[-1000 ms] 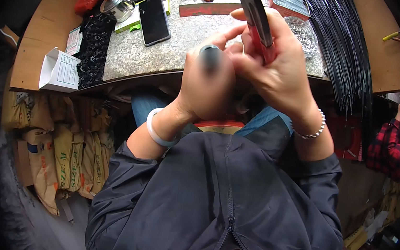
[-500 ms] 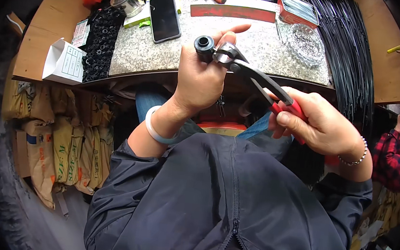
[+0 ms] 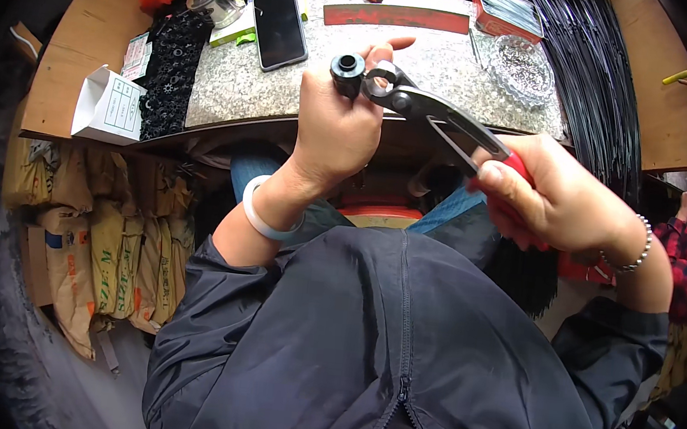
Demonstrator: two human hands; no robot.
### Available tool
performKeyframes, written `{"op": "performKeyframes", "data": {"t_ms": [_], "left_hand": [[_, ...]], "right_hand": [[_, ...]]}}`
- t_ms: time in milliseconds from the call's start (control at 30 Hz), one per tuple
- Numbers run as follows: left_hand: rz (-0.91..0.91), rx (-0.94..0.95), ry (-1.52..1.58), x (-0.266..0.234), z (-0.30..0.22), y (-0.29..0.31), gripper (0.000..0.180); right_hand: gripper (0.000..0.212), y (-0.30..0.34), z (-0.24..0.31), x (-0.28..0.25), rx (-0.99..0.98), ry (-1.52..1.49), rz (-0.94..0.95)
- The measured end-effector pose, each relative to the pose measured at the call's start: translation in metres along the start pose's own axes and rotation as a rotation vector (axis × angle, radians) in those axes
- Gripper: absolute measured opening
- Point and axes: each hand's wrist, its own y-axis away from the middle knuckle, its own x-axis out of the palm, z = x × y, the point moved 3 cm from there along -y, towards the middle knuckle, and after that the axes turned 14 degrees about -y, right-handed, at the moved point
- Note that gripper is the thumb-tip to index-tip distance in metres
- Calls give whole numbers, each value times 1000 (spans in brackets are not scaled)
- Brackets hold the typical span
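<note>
- A small black cylindrical part [image 3: 346, 72] is clenched in the fingers of the left hand [image 3: 337, 127], raised above the stone worktop [image 3: 290, 85].
- Red-handled pliers [image 3: 435, 117] are gripped by the right hand [image 3: 555, 203], their metal jaws set just beside the part.
- A dark phone [image 3: 279, 26] is lying on the worktop.

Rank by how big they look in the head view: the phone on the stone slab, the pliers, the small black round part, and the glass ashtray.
1. Pliers, though nearness to the camera enlarges them.
2. Phone and glass ashtray look alike; unsure which is bigger.
3. Small black round part, held in the left hand.
</note>
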Motion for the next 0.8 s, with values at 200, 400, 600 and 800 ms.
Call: {"op": "performKeyframes", "data": {"t_ms": [200,400,600,800], "left_hand": [[7,35,64,-2,-8,-7,32],[48,39,-94,-7,-11,-8,28],[7,44,-107,-21,-19,-16,20],[74,-28,82,-16,-21,-9,27]], "right_hand": [[29,-8,-6,2,-413,18,16],[27,5,16,-5,-342,174,-91],[22,-2,11,-8,-533,319,-208],[32,-71,-93,-52,-521,628,-643]]}}
